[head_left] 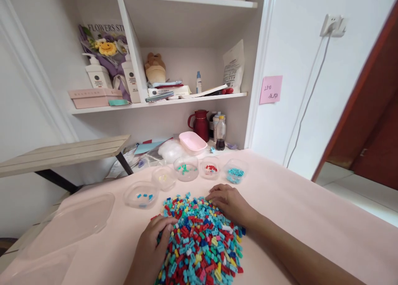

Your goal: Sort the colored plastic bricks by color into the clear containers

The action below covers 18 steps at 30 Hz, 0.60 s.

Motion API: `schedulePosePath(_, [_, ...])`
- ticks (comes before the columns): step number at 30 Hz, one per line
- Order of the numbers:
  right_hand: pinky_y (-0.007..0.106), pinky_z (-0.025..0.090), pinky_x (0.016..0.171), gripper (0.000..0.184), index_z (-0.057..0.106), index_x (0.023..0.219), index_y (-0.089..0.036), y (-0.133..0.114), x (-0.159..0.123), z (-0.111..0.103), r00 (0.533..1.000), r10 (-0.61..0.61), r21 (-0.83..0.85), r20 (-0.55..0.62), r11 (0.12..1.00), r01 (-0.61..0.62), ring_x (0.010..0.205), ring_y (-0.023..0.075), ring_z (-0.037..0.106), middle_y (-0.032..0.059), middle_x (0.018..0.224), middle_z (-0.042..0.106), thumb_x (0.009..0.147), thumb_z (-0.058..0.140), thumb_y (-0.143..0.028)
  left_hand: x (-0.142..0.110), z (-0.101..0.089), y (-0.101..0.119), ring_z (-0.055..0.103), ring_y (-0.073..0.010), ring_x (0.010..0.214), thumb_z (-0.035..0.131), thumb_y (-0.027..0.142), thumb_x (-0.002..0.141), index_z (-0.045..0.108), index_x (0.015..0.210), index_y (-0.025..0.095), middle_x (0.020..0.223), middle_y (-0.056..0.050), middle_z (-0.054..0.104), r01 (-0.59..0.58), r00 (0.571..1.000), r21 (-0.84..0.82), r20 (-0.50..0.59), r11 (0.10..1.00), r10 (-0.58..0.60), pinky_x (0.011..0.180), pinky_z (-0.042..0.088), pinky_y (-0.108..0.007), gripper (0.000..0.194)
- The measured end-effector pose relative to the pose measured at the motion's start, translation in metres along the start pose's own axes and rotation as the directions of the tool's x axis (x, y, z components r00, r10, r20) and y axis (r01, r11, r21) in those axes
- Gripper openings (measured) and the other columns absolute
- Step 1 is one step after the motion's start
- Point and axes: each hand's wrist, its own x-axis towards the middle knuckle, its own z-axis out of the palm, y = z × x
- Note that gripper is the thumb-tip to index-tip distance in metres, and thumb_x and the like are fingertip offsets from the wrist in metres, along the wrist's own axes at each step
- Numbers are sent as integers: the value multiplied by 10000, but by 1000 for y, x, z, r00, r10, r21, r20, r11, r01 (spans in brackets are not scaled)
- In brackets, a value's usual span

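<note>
A big heap of small plastic building bricks (202, 239) in red, light blue, dark blue, yellow, green and white lies on the pink-covered table. At the heap's left edge is my left hand (157, 233), fingers loosely bent over the bricks and thumb a little apart. My right hand (228, 202) rests on the heap's upper right side, fingers stretched and slightly spread with their tips among the bricks. No brick shows clearly held in either hand; what lies under the fingertips is hidden.
Behind the heap, clear bowls hold sorted bricks: blue (132, 203), yellow (168, 186), green (188, 178), red (203, 175) and light blue (228, 166). Clear lids (77, 218) lie left. A pink basin (192, 140), dark red jug (202, 125) and bottle (221, 129) stand behind.
</note>
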Motion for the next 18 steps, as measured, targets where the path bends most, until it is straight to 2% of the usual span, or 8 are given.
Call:
schedulePosePath(9, [354,426,890,181,729,863,-278,4,5,6,998,50,35,-41,998,-49,960,218,599,22,971,709,763,597,-208,0,-1,4,656,-192,959,465,384,880,722,999,262,1008,-34,714,17,1000,-17,1,1000,-17,852,524,-299,309])
schedulePosePath(11, [331,456,824,159,726,846,-246,6,5,9,991,120,142,-55,984,-112,891,208,619,32,921,715,767,588,-239,0,-1,3,657,-192,961,465,391,878,723,993,260,1007,-34,714,13,1000,-12,-1,1000,-13,851,525,-294,311])
schedulePosePath(13, [294,477,702,173,715,831,-211,6,5,8,975,219,308,-32,930,-199,765,188,631,32,819,712,778,562,-272,0,-1,2,660,-191,958,469,394,874,727,978,262,1001,-32,717,9,1000,-7,-1,1000,-9,850,526,-293,308])
schedulePosePath(16, [252,438,547,201,692,810,-174,5,5,3,954,299,489,30,828,-275,591,153,591,9,645,667,777,543,-305,1,0,-1,664,-192,953,473,391,867,732,956,263,1006,-33,721,3,1000,2,0,1000,-3,858,528,-301,302])
schedulePosePath(18, [238,407,498,207,675,803,-166,4,6,-1,943,328,540,51,785,-302,545,140,569,3,620,655,772,539,-320,1,0,-2,663,-195,956,476,390,863,735,948,261,1014,-36,722,-1,1000,8,-11,1000,1,862,528,-310,301])
